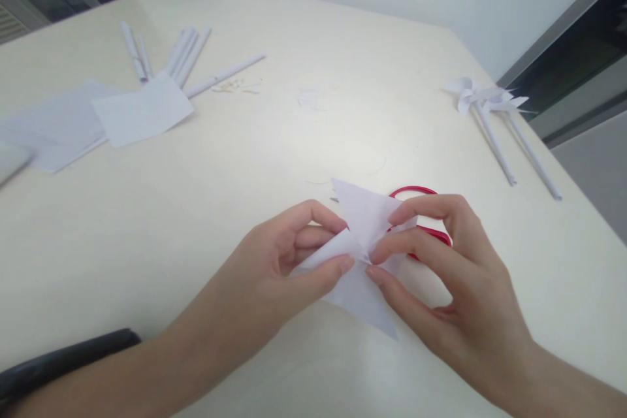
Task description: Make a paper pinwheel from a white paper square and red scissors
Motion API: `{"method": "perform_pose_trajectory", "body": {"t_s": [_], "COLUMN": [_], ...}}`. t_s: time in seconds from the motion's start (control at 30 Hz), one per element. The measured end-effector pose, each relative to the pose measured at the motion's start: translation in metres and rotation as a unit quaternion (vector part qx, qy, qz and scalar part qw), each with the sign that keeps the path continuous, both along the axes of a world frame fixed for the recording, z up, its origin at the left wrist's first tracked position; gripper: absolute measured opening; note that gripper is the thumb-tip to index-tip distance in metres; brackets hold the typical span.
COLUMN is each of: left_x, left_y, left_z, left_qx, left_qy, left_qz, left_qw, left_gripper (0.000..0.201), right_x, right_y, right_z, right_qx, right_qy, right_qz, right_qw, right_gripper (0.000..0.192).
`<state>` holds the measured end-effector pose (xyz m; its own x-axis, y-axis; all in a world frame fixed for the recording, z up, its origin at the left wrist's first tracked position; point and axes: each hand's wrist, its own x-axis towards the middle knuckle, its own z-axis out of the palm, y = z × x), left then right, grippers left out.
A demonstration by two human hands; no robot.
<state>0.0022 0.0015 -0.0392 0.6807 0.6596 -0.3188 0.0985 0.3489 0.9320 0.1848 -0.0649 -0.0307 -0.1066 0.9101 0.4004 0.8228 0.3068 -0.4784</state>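
Paper piece: I see the white cut paper (365, 235) low over the desk (313, 124), between my two hands, its points sticking out above and below them.
Left hand (289, 261): thumb and fingers pinched on a folded flap at the paper's centre.
Right hand (441, 274): fingertips clamped on the same centre, opposite.
Scissors (416, 194): red handle loops, just behind the paper, partly hidden.
Materials: thin matte paper; smooth cream desk.
Elsewhere: rolled paper sticks (183, 55), flat sheets (142, 111), finished pinwheels (482, 101).
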Motion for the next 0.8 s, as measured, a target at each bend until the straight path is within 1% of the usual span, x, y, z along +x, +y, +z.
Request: {"method": "perform_pose_trajectory", "body": {"t_s": [0.23, 0.37, 0.47, 0.67, 0.8], "left_x": [0.0028, 0.0023, 0.0007, 0.0004, 0.0017], "left_y": [-0.0010, -0.0009, -0.0019, -0.0033, -0.0023], "left_z": [0.0061, 0.0052, 0.0034, 0.0036, 0.0033], "left_qx": [-0.010, -0.001, 0.002, 0.020, 0.050], "left_qy": [0.016, 0.011, 0.028, 0.034, 0.031], "left_qz": [-0.001, -0.005, -0.005, -0.007, 0.004], "left_qw": [1.000, 1.000, 1.000, 0.999, 0.998], "left_gripper": [0.014, 0.010, 0.010, 0.014, 0.010], "right_x": [-0.0014, -0.0033, -0.0044, -0.0044, -0.0037], "right_y": [-0.0001, 0.0001, -0.0002, -0.0011, -0.0020], "right_z": [0.0008, 0.0011, 0.0012, 0.0031, 0.0040], "right_qx": [0.013, 0.009, 0.004, 0.001, 0.011], "right_qy": [-0.007, -0.010, -0.009, -0.021, -0.043], "right_qz": [-0.005, -0.012, -0.014, -0.006, 0.002], "right_qw": [1.000, 1.000, 1.000, 1.000, 0.999], "right_gripper": [0.009, 0.009, 0.009, 0.010, 0.009]}}
